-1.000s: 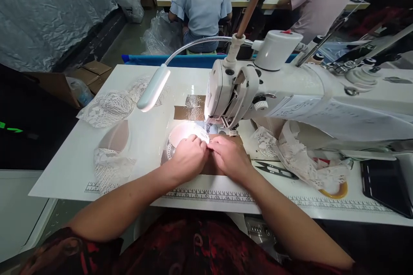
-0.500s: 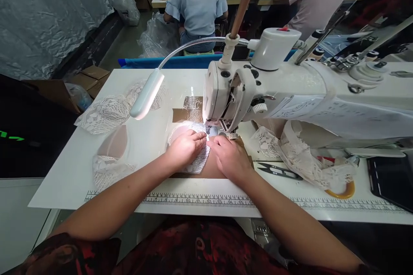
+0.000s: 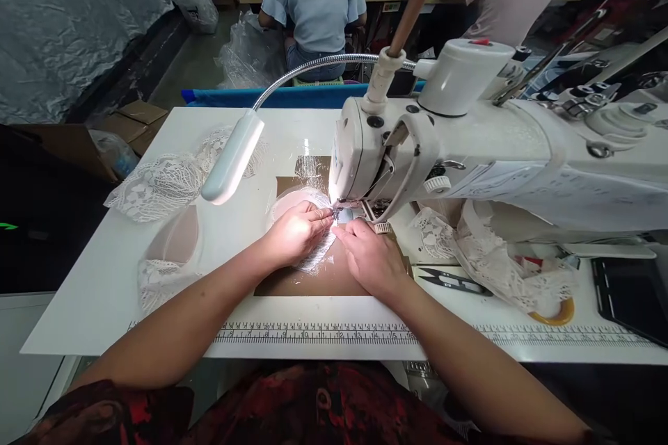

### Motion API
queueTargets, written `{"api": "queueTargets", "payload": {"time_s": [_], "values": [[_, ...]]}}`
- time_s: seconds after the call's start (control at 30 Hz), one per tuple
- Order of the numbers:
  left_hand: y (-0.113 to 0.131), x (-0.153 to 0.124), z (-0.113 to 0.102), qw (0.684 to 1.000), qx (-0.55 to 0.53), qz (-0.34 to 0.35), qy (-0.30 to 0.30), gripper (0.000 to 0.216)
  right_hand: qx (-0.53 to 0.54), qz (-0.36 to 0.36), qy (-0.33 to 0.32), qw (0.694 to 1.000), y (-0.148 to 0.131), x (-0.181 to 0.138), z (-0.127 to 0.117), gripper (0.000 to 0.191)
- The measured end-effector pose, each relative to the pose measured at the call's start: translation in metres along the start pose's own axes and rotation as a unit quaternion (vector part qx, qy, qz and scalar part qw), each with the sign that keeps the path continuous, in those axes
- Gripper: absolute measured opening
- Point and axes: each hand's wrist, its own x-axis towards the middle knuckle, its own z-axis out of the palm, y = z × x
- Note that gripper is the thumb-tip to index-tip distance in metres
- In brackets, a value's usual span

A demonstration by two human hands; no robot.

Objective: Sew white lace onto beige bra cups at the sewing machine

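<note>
A lace-trimmed bra cup [image 3: 288,202] in white and pale pink lies under the sewing machine's [image 3: 360,146] head, beside the needle area. My left hand [image 3: 296,233] presses on the cup, its fingers close together and their tips at the presser foot. With thumb and index finger, my right hand [image 3: 374,257] pinches the cup's edge just in front of the foot. The two hands' fingertips nearly meet there. My left hand covers much of the cup, and the exact grip underneath is hidden.
Lace cup pieces [image 3: 156,188] lie at left under a lamp [image 3: 233,156]. Thread snips [image 3: 454,280], a lace bundle [image 3: 490,264] and a dark phone [image 3: 629,292] lie at right. A printed ruler [image 3: 313,332] runs along the front edge. Two people sit beyond.
The cup has turned and fed further toward the needle, so its lace corner no longer sticks out below my left hand. Both hands stay near the foot. The view has shifted slightly.
</note>
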Motion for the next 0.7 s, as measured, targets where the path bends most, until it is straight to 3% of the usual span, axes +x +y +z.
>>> {"api": "queueTargets", "payload": {"time_s": [0.33,0.7], "values": [[0.000,0.003,0.001,0.999,0.021,-0.039,0.005,0.031,-0.002,-0.020,0.014,1.000,0.003,-0.002,0.004,0.041],[0.008,0.001,-0.008,0.986,0.117,-0.097,-0.075,0.042,0.003,-0.011,0.043,0.999,0.001,-0.002,0.008,0.041]]}}
